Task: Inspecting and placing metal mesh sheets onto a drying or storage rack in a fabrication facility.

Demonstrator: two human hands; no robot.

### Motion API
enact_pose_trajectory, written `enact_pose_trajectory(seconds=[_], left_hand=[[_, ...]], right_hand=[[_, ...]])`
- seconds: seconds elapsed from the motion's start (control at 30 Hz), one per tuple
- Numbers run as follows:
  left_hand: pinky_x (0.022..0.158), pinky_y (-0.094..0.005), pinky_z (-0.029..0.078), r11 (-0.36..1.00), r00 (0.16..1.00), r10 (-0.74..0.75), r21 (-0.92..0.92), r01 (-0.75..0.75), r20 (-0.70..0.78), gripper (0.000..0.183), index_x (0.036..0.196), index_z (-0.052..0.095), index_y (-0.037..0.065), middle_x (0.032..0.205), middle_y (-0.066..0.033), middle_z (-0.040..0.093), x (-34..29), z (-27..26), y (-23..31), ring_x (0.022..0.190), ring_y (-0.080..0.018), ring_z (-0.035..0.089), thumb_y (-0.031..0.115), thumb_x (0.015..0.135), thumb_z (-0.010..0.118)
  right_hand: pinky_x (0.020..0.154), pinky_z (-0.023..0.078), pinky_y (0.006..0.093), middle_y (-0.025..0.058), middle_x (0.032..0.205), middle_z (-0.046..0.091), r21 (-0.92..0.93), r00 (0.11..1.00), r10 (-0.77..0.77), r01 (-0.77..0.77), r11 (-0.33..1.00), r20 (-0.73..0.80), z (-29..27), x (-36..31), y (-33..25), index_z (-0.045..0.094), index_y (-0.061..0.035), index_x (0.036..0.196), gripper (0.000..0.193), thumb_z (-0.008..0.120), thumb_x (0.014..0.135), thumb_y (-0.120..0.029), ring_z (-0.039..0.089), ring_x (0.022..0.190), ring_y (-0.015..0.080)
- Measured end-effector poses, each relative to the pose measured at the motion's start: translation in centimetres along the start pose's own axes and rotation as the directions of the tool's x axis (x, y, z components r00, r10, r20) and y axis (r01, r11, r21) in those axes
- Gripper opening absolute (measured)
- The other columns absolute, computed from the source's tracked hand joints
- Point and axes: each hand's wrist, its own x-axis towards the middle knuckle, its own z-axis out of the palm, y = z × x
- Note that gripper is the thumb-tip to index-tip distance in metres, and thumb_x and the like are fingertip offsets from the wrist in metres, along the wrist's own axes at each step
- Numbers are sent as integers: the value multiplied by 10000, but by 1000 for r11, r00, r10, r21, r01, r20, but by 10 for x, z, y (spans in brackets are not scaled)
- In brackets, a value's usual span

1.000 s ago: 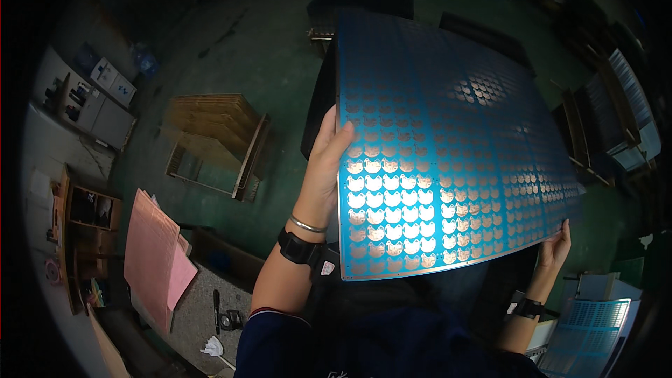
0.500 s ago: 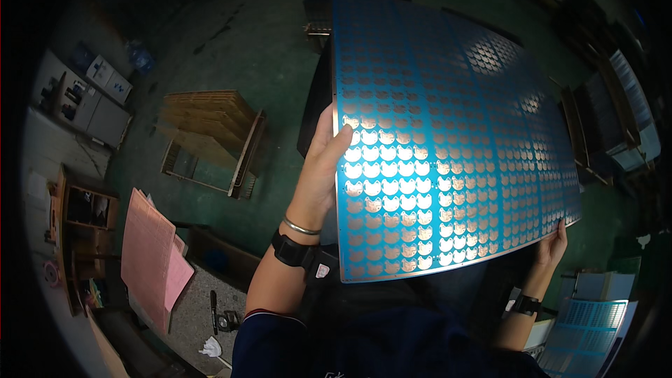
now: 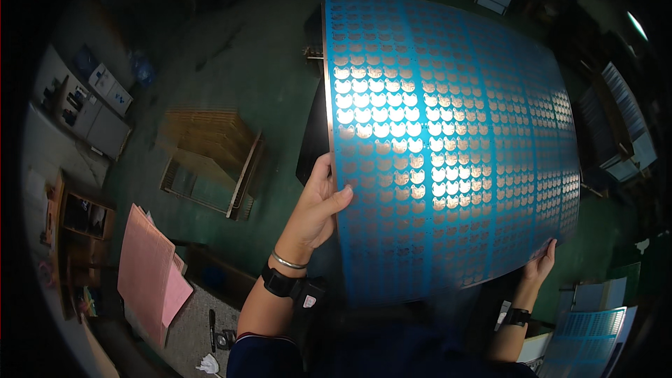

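Observation:
A large blue circuit board panel (image 3: 458, 122) is held up in front of me, tilted, with rows of small shiny copper-coloured rounded shapes across its face. My left hand (image 3: 318, 206) grips its left edge, the thumb lying on the front and the fingers mostly hidden behind. At the lower right, my right hand (image 3: 541, 264) is closed on the bottom edge near the corner, its fingers partly hidden by the panel. Bright light glints off a band of the shapes in the upper left and middle of the panel.
Left on the floor stands a rack of brown boards (image 3: 210, 143). Pink sheets (image 3: 150, 269) lean by a grey tabletop (image 3: 189, 332) holding a black pen (image 3: 212, 329) and crumpled white material (image 3: 208, 364). Another blue patterned panel (image 3: 584, 336) is at lower right. A rack (image 3: 609, 122) stands right.
The panel has tilted, its near edge dropping lower in view, and the bright reflection has shifted up its face. Both hands have moved lower in view with it, still gripping its edges.

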Motion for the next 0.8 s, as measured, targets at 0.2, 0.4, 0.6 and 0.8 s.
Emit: enact_pose_trajectory(seconds=[0.2,0.4,0.6,0.8], left_hand=[[958,-319,420,994,989,-101,-58,95,-108,290,1173,489,26,1137,-78,572,3,-8,6,1108,-182,535,188,934,523],[715,-238,446,992,874,106,116,-57,-474,308,1065,565,28,967,-19,600,0,-7,-3,834,-102,552,287,990,415],[699,-216,443,981,853,184,143,-130,-488,304,1002,574,26,923,2,587,-12,-16,-13,830,-75,543,293,986,428],[708,-247,484,971,813,228,187,-150,-535,336,1023,567,6,966,-41,604,-16,-26,-8,809,-111,579,312,980,437]], right_hand=[[935,457,338,97,1092,644,77,985,-49,37,996,164,25,-6,15,615,-19,1078,272,462,970,-217,592,1021,189],[990,407,397,107,1172,603,-80,989,-119,126,989,89,62,-11,38,620,-53,1088,275,472,966,-250,547,1099,236],[996,394,426,111,1185,599,-104,991,-125,128,986,36,55,-15,41,645,-67,1055,257,461,969,-224,531,1129,248],[992,399,468,125,1198,584,-57,999,-36,35,998,-5,57,-17,42,602,-42,1097,224,504,942,-170,523,1143,271]])
